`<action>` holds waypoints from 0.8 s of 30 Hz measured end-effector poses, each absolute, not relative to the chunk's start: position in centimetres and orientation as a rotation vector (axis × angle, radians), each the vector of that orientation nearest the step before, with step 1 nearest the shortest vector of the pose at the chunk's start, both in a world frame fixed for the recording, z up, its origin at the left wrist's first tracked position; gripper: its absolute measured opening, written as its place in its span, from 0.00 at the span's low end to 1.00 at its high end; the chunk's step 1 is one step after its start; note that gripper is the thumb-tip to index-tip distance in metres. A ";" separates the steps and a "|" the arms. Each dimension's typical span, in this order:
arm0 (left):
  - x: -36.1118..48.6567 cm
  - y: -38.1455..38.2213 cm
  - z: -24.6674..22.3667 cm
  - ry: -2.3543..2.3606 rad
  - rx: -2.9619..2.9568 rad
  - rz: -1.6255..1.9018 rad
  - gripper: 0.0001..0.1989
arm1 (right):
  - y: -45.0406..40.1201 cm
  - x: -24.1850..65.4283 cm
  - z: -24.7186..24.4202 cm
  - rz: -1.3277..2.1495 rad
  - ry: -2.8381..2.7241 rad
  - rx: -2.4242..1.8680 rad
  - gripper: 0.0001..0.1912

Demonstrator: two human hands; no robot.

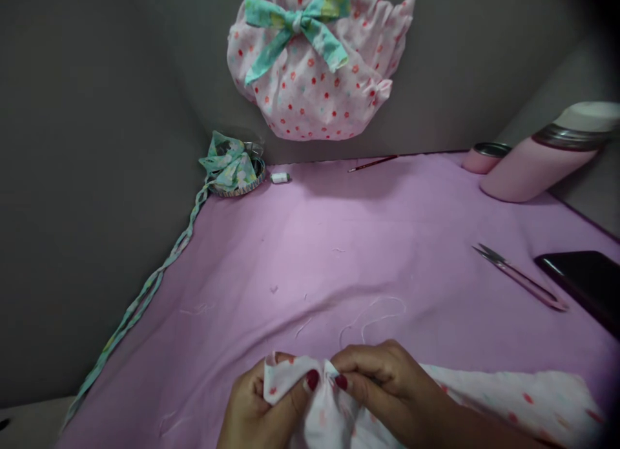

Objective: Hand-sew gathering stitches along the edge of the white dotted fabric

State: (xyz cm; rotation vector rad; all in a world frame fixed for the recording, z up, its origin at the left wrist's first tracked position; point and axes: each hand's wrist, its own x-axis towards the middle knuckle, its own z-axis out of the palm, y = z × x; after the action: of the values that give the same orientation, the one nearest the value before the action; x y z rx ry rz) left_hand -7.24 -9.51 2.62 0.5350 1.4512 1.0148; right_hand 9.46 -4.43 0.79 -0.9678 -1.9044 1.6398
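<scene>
Both hands pinch a white fabric piece (322, 418) printed with small red flowers, low in the middle of the view. My left hand (271, 404) is closed on its folded edge, thumb on top. Close beside it, my right hand (387, 391) pinches the gathered edge between thumb and forefinger; whether a needle is there I cannot make out. More of the same cloth stretches out to the right under my right forearm. A loose white thread (382, 300) curls on the purple cloth just beyond the hands.
Pink thread snips (523, 281) and a black phone (581, 284) lie at right. Behind them stand a pink bottle (523, 165) and a pink cup (477, 161). At back left are a basket (237, 190) and thread spool (279, 177). A bow-tied floral cloth piece (310, 93) hangs on the wall.
</scene>
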 end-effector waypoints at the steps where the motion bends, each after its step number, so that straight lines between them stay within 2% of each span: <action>1: -7.2 -9.4 2.7 1.396 0.461 0.997 0.13 | -4.4 9.5 0.8 1.646 -1.902 -0.969 0.12; 13: -7.5 -9.2 2.9 1.089 0.210 0.906 0.09 | -4.5 9.7 0.8 1.658 -1.903 -0.969 0.13; 24: -7.3 -9.3 2.7 1.121 0.250 0.878 0.11 | -4.5 9.7 0.7 1.622 -1.921 -1.000 0.13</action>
State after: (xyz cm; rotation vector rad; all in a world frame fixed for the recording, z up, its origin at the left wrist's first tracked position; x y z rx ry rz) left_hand -7.30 -9.33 2.66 0.2499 1.1207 0.8783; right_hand 9.68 -4.54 0.66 -1.0004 -1.9206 1.6216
